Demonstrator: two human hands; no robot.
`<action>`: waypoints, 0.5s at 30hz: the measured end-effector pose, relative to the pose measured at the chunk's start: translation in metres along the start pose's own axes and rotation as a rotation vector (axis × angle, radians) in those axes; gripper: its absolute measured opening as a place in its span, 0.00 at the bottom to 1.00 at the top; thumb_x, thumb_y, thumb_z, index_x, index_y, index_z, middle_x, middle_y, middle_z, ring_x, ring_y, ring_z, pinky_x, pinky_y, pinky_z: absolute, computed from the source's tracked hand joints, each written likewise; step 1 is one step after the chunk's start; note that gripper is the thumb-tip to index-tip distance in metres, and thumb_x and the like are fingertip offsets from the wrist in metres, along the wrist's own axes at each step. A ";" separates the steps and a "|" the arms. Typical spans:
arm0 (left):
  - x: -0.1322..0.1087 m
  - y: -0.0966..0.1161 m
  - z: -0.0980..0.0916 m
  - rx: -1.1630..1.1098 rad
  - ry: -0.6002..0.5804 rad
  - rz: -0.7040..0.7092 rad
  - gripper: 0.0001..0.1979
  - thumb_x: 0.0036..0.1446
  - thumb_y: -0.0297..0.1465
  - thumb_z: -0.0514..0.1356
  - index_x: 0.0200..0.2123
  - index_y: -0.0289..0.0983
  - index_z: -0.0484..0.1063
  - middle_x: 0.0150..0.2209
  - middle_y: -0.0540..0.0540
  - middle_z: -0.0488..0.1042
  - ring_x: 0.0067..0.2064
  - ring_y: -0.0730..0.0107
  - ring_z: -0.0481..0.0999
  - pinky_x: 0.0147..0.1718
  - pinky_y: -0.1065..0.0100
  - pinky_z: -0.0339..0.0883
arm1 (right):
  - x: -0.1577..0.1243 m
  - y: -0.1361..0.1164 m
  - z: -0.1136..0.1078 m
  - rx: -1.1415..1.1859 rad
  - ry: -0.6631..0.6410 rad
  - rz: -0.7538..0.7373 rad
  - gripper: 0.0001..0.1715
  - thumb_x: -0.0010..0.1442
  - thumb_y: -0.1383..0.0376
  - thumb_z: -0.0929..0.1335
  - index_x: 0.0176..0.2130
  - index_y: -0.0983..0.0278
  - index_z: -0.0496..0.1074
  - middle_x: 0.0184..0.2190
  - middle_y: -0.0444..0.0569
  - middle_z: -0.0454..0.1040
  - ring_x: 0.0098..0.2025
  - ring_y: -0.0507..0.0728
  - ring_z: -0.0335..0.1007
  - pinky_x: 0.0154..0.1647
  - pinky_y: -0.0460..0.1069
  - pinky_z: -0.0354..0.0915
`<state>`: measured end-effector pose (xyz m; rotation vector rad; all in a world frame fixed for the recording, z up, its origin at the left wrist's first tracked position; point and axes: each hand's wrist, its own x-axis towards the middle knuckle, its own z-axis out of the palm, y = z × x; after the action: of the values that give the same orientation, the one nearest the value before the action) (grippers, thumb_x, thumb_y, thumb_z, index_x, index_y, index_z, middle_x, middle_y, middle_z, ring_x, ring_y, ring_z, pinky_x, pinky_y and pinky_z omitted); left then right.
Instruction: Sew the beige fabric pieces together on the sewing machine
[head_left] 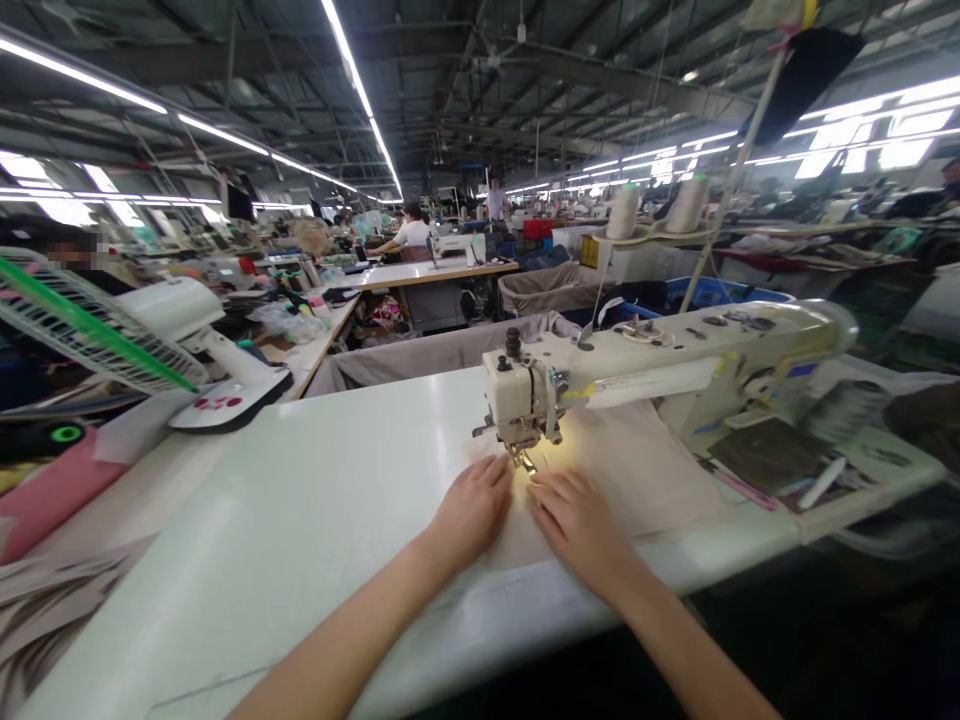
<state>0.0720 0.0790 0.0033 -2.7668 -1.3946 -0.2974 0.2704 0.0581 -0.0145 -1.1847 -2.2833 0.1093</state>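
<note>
Under the lit needle area of a cream sewing machine [525,400] lies a beige cloth [645,480], spread flat to the right beneath the machine's arm. My left hand [472,505] is on the cloth just left of the presser foot [523,462], its fingers bent and close together. On the other side of the foot, my right hand [574,520] pinches the cloth, thumb tucked near the fingertips. The cloth between both hands passes toward the foot. My fingers partly hide the cloth's edge there.
A white fan with green trim [187,310] stands at the left. Scissors with a pink handle [742,487], a dark pad [765,455] and a white tool [821,483] lie at the right. Beyond the pale table [322,500] is a fabric-lined bin [442,345]. Thread cones [622,212] stand behind.
</note>
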 end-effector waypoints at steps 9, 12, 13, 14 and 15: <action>-0.039 0.016 -0.003 0.068 -0.114 -0.065 0.21 0.64 0.30 0.58 0.60 0.34 0.64 0.60 0.37 0.68 0.56 0.52 0.70 0.49 0.53 0.71 | -0.044 0.053 -0.039 -0.048 -0.093 -0.019 0.20 0.57 0.70 0.70 0.50 0.57 0.75 0.57 0.50 0.72 0.59 0.63 0.66 0.59 0.61 0.65; -0.019 -0.027 -0.003 0.046 -0.077 -0.097 0.17 0.66 0.30 0.55 0.57 0.36 0.67 0.58 0.39 0.71 0.56 0.55 0.71 0.52 0.56 0.69 | -0.044 0.059 -0.037 -0.028 -0.078 -0.100 0.11 0.62 0.68 0.69 0.45 0.58 0.76 0.52 0.50 0.75 0.55 0.61 0.71 0.56 0.59 0.68; -0.013 -0.038 -0.004 0.032 -0.047 -0.104 0.16 0.67 0.31 0.55 0.57 0.36 0.67 0.58 0.39 0.71 0.57 0.56 0.71 0.54 0.56 0.68 | -0.043 0.059 -0.036 -0.015 -0.065 -0.119 0.08 0.64 0.67 0.68 0.43 0.58 0.76 0.51 0.50 0.76 0.54 0.61 0.72 0.54 0.59 0.69; -0.008 -0.045 -0.005 0.031 -0.016 -0.116 0.16 0.67 0.31 0.55 0.57 0.36 0.67 0.58 0.38 0.70 0.58 0.56 0.71 0.56 0.55 0.67 | -0.042 0.060 -0.035 0.000 -0.052 -0.131 0.06 0.65 0.65 0.67 0.41 0.58 0.76 0.50 0.50 0.76 0.53 0.61 0.72 0.53 0.58 0.70; -0.004 -0.048 -0.007 0.041 0.013 -0.129 0.17 0.66 0.31 0.56 0.57 0.35 0.67 0.59 0.37 0.69 0.59 0.55 0.70 0.58 0.53 0.65 | -0.042 0.061 -0.034 0.016 -0.039 -0.139 0.07 0.66 0.64 0.67 0.39 0.58 0.76 0.49 0.49 0.77 0.51 0.61 0.73 0.51 0.58 0.71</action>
<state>0.0305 0.1038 0.0065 -2.6430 -1.5611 -0.2862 0.3510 0.0563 -0.0235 -1.0208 -2.3867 0.0992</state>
